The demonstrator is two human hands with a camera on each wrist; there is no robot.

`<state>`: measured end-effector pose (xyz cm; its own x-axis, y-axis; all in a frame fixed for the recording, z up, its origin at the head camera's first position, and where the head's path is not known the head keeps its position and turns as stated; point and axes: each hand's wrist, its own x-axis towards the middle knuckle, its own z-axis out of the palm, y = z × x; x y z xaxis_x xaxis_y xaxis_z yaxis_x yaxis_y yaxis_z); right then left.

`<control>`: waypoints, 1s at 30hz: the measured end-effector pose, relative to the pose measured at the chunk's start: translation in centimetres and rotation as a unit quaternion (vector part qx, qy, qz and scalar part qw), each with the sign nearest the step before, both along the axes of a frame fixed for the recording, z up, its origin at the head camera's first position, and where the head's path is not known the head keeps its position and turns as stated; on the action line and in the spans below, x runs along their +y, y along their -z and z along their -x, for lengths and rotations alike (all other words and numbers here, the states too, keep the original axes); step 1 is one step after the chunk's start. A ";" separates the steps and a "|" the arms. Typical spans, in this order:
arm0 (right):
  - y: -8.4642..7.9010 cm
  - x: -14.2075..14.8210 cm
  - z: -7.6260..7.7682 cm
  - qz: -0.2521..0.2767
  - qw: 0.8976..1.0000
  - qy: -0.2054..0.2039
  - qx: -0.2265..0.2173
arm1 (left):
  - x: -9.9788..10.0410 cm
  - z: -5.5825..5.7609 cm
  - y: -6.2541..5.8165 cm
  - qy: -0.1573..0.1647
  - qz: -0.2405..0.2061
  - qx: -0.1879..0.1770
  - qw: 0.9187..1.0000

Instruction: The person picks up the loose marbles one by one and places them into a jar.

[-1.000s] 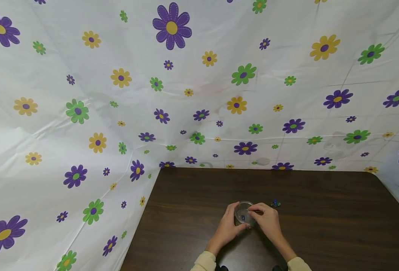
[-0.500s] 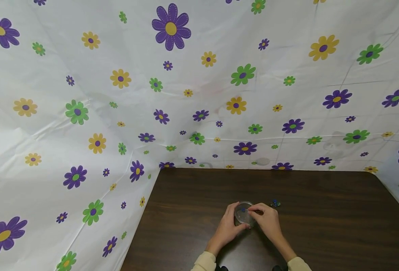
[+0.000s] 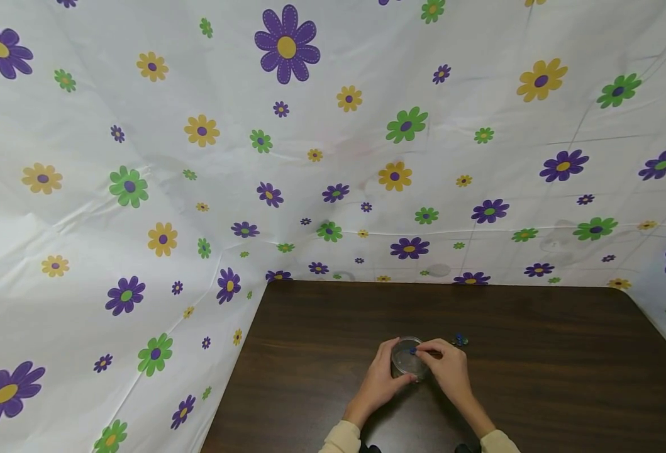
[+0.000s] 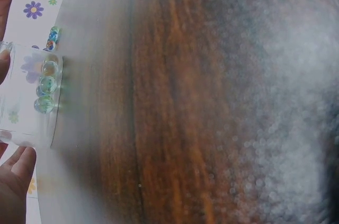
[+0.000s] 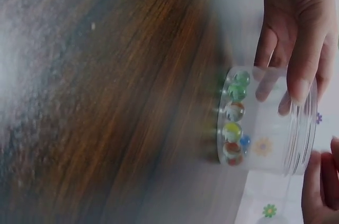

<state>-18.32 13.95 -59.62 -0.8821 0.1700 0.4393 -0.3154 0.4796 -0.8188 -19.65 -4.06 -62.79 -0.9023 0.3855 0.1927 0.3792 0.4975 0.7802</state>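
Fingers (image 3: 385, 347) hold a jar (image 5: 278, 123) on a table (image 3: 321, 327), flowered cloth (image 3: 361, 56) behind.

We have the jar (image 5: 275, 128) between left grip (image 3: 379, 374) and right grip (image 3: 447, 370) on the counter (image 3: 536, 352), marbles (image 5: 233, 133) inside it, other marbles (image 3: 460, 340) just beyond the right grip, the curtain (image 3: 333, 170) farther behind.

No lettering, label, brand, number or sign can be read in any view; the cloth (image 3: 225, 75) bears printed flowers only; the clear jar (image 5: 273, 115) and the desk (image 3: 536, 358) show no readable marks.
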 end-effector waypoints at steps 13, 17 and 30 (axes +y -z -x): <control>0.2 4.4 1.1 -0.007 0.994 0.105 -0.007 | 0.0 0.2 0.3 -0.007 -0.001 0.001 1.000; 0.7 5.9 1.4 -0.009 0.993 0.120 -0.003 | 0.0 0.1 0.4 -0.009 0.002 -0.007 1.000; 1.7 8.1 1.9 -0.027 0.988 0.144 -0.047 | 0.0 0.0 0.1 -0.008 0.001 -0.013 1.000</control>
